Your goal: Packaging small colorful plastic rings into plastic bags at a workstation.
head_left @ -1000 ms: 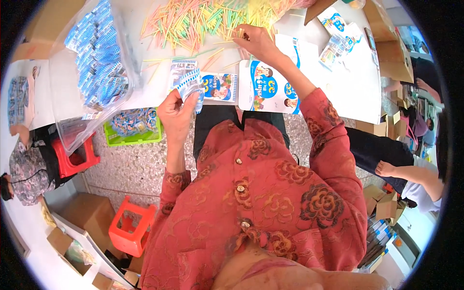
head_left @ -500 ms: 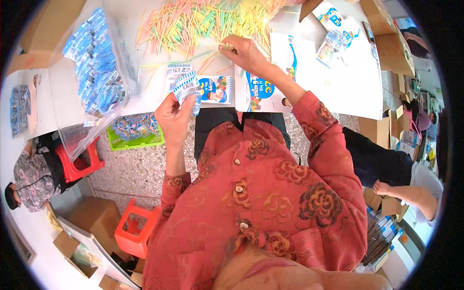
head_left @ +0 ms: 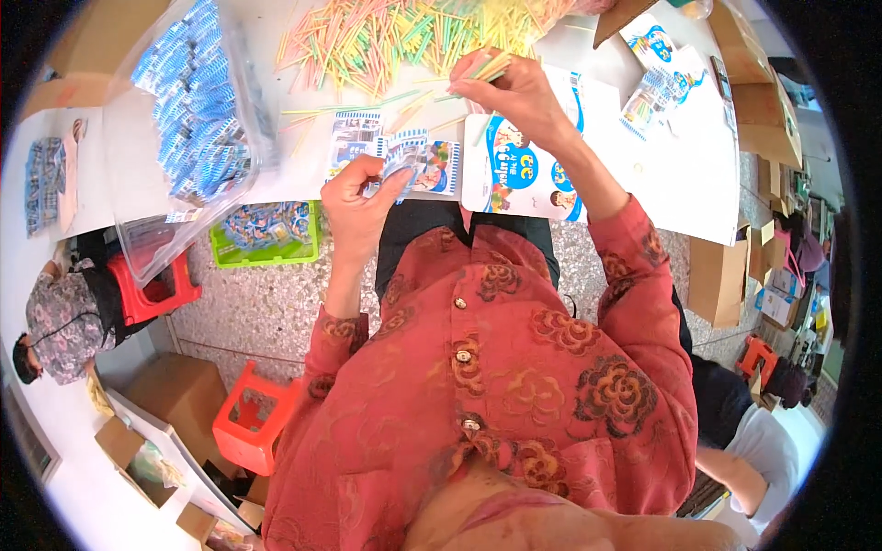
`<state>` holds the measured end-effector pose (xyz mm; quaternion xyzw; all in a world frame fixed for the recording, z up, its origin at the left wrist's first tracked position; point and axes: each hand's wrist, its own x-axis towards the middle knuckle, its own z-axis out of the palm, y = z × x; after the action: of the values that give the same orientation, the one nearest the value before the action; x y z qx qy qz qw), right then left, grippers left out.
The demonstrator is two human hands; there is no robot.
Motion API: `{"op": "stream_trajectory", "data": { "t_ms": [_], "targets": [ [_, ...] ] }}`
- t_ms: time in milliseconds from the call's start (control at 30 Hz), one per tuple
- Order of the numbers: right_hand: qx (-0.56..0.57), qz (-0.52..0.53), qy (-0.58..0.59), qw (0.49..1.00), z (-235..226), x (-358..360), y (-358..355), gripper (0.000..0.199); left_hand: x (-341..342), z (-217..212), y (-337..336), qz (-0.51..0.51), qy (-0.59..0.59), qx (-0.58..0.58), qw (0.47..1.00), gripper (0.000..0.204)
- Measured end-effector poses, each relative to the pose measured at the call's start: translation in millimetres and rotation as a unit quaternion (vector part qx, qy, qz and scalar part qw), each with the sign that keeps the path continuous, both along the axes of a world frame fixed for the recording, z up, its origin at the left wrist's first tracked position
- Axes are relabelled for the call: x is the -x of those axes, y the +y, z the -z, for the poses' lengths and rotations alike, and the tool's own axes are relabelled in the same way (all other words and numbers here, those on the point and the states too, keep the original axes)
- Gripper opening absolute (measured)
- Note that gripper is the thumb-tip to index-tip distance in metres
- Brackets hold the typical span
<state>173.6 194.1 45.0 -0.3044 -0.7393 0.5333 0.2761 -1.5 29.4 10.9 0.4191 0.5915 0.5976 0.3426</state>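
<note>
Pastel candy-like sticks in pink, green and yellow lie in a broad loose heap at the far side of a white surface, a few strays scattered nearer the person. The right hand grips a small bundle of them in its fingertips, raised near the heap's edge. The left hand pinches a blue-and-white striped packet near the close edge; whether sticks are inside cannot be told. Two flat packets lie just beyond and beside it. Judging by the layout, the work is partway along: a clear plastic bin on the left holds a large stack of striped packets, seemingly finished, while the big heap, the held bundle and the packet in hand appear left to deal with.
</note>
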Motion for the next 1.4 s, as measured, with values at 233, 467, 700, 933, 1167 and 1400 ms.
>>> {"op": "stream_trajectory", "data": {
  "t_ms": [233, 467, 700, 933, 1167, 1400],
  "targets": [
    [-0.088, -0.063, 0.036, 0.993, -62, -7, -22, 0.004, -12, -6, 9, 0.015, 0.095, -0.023, 0.995, 0.014],
    [-0.284, -0.113, 0.001, 0.952, -62, -4, -35, 0.014, -16, -16, 10, 0.015, 0.127, -0.012, 0.992, 0.012],
    [-0.255, -0.134, -0.009, 0.958, -64, -3, -44, 0.016, -18, -15, 12, 0.013, 0.122, -0.014, 0.992, 0.011],
    [-0.165, -0.118, -0.064, 0.977, -63, 1, -38, 0.013, -19, -14, 19, 0.047, 0.131, -0.047, 0.989, 0.01],
    [-0.155, -0.06, -0.115, 0.979, -60, 12, -13, 0.02, -22, -5, 46, 0.065, -0.001, -0.028, 0.998, 0.011],
    [-0.19, -0.03, -0.068, 0.979, -51, 15, 0, 0.031, -22, -15, 58, 0.085, -0.067, -0.038, 0.993, 0.016]
  ]
}}
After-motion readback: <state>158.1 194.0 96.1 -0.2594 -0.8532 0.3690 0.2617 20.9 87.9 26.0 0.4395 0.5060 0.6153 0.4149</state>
